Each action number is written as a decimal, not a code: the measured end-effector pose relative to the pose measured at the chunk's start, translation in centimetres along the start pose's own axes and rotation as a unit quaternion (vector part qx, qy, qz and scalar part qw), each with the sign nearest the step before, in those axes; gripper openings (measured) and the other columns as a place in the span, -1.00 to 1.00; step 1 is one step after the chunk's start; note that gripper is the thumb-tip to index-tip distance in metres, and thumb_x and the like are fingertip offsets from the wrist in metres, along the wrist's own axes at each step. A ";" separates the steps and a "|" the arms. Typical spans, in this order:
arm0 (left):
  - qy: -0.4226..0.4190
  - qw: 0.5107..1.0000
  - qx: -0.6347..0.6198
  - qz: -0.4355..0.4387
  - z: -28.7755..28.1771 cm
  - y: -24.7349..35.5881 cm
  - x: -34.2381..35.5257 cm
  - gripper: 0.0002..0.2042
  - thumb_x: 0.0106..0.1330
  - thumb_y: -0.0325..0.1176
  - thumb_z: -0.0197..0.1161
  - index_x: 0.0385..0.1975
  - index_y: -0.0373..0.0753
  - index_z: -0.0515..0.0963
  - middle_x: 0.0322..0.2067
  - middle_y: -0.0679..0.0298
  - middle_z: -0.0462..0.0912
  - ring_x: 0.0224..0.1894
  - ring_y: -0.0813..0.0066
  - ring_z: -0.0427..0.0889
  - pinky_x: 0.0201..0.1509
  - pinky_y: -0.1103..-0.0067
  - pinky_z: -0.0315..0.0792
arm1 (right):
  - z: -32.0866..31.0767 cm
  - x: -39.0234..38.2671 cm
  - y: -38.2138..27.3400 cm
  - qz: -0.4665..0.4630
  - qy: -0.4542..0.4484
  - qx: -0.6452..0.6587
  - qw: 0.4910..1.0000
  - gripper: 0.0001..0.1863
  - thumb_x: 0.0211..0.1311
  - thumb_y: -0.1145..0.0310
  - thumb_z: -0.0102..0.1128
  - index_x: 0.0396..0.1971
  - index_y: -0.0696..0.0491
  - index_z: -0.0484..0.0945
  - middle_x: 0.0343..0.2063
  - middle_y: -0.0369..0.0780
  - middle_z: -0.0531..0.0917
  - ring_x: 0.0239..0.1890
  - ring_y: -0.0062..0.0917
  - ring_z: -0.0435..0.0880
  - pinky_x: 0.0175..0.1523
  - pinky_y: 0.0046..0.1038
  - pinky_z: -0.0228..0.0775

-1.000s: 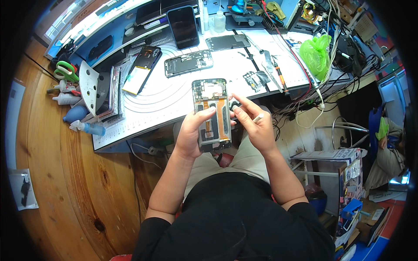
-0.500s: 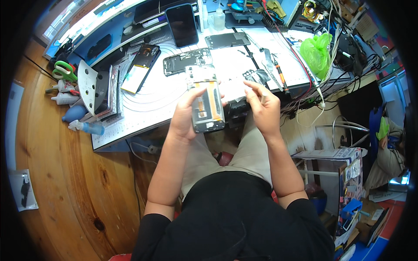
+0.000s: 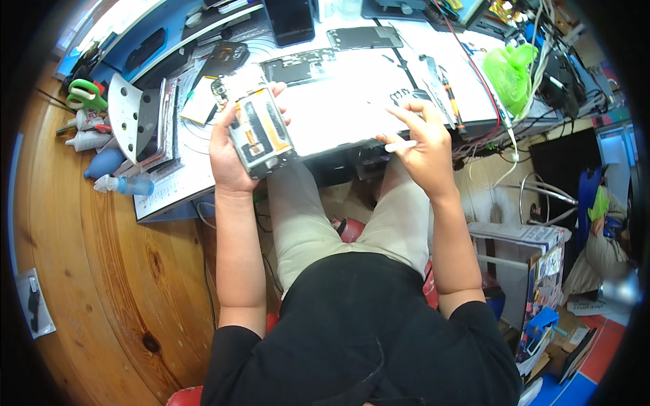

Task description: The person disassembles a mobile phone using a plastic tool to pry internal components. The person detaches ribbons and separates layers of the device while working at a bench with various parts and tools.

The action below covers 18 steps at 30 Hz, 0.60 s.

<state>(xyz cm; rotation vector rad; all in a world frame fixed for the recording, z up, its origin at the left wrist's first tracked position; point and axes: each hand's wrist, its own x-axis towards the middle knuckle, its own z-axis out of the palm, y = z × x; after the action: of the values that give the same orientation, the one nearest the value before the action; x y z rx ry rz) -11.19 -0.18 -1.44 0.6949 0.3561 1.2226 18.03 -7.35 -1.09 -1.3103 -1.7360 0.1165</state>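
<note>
The opened phone (image 3: pixel 263 133), its inner parts facing up, tilts in the left hand (image 3: pixel 230 159) at the front edge of the counter (image 3: pixel 345 111), fingers clasping its sides. Well apart, the right hand (image 3: pixel 426 149) has its fingers around a slim white piece (image 3: pixel 401 146). Beyond, a phone frame (image 3: pixel 298 66) and dark panel (image 3: pixel 364 38) lie flat, with an orange-and-black screwdriver (image 3: pixel 451 99) farther right, near a green bag (image 3: pixel 508 78).

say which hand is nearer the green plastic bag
Right. The right hand is below and to the left of the green plastic bag; the left hand is much farther left, holding the opened phone.
</note>
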 end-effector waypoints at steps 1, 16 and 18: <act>0.004 1.000 -0.013 -0.002 0.3 -0.4 -0.3 -0.33 0.49 -0.08 -0.07 0.39 -0.54 0.18 0.29 -0.26 0.41 0.10 0.09 0.65 0.25 0.28 0.54 | -0.3 -0.2 -0.8 0.056 -0.010 0.013 0.998 -0.56 0.03 0.48 0.56 -0.01 0.05 0.73 -0.14 -0.21 0.60 -0.33 -0.56 0.51 -0.23 -0.52 0.41; 0.007 1.000 0.005 0.004 0.1 -0.6 0.1 -0.30 0.18 -0.47 0.00 0.39 -0.56 0.13 0.32 -0.30 0.36 0.22 -0.10 0.57 0.25 0.09 0.57 | 6.2 1.2 -6.6 0.085 -0.132 0.342 0.926 -0.80 0.36 0.55 0.30 -0.06 0.22 0.69 -0.33 -0.23 0.74 -0.37 -0.67 0.66 -0.24 -0.61 0.51; 0.009 1.000 0.022 0.016 0.4 -0.5 0.1 -0.29 0.14 -0.52 0.01 0.40 -0.53 0.13 0.33 -0.30 0.34 0.21 -0.10 0.57 0.26 0.08 0.56 | 7.7 1.5 -6.7 0.050 -0.106 0.352 0.929 -0.77 0.31 0.60 0.33 -0.04 0.21 0.69 -0.24 -0.21 0.76 -0.27 -0.65 0.70 -0.14 -0.58 0.54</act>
<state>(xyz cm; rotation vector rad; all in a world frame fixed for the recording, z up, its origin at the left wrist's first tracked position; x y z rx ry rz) -10.57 -0.34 -1.40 0.7295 0.3883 1.2548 7.87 -5.72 -0.80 -0.8603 -1.5737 0.8848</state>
